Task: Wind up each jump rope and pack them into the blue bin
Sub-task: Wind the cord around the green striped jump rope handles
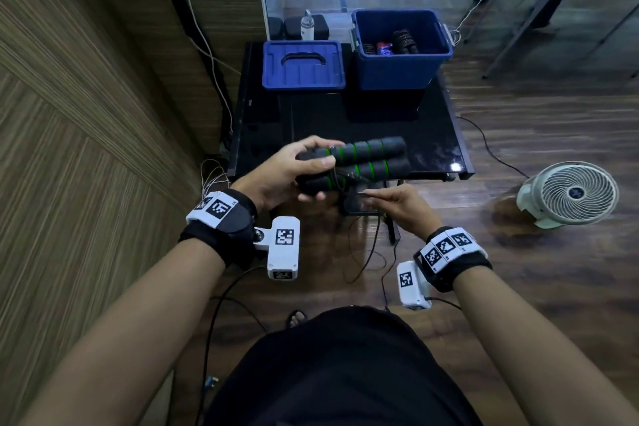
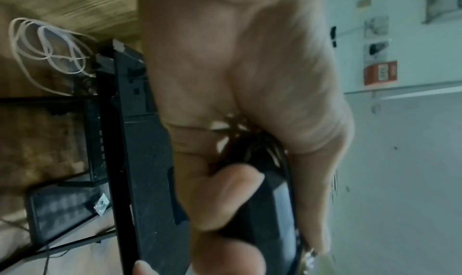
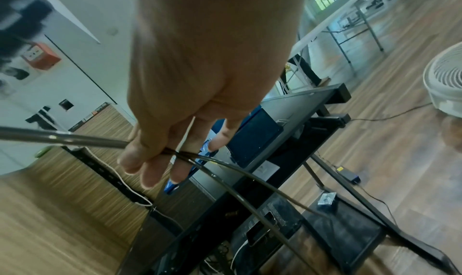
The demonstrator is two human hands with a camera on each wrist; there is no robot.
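My left hand [image 1: 276, 173] grips both handles [image 1: 363, 162], long axis left-right, over the table's [image 1: 435, 145] near edge. My right hand [image 1: 397, 204] pinches the cord [image 3: 237, 168] just near-right of them. Bin [image 1: 401, 69] sits far-right.

A close, blurred view along the left hand [image 2: 245, 85], which fills the middle of the frame, its fingers [image 2: 225, 198] curled round the black jump rope handles [image 2: 270, 206], with thin dark rope cord [image 2: 252, 147] bunched between palm and thumb. Behind the hand runs the dark edge of the black counter [image 2: 140, 170], seen on its side. A loose coil of white cable [image 2: 47, 50] lies on the brown wooden floor [image 2: 37, 141] beside it, and a black box with a grid face [image 2: 62, 208] sits lower on the frame beneath. To the other side stands a pale wall [image 2: 400, 160] bearing a red and white sign [image 2: 380, 73].
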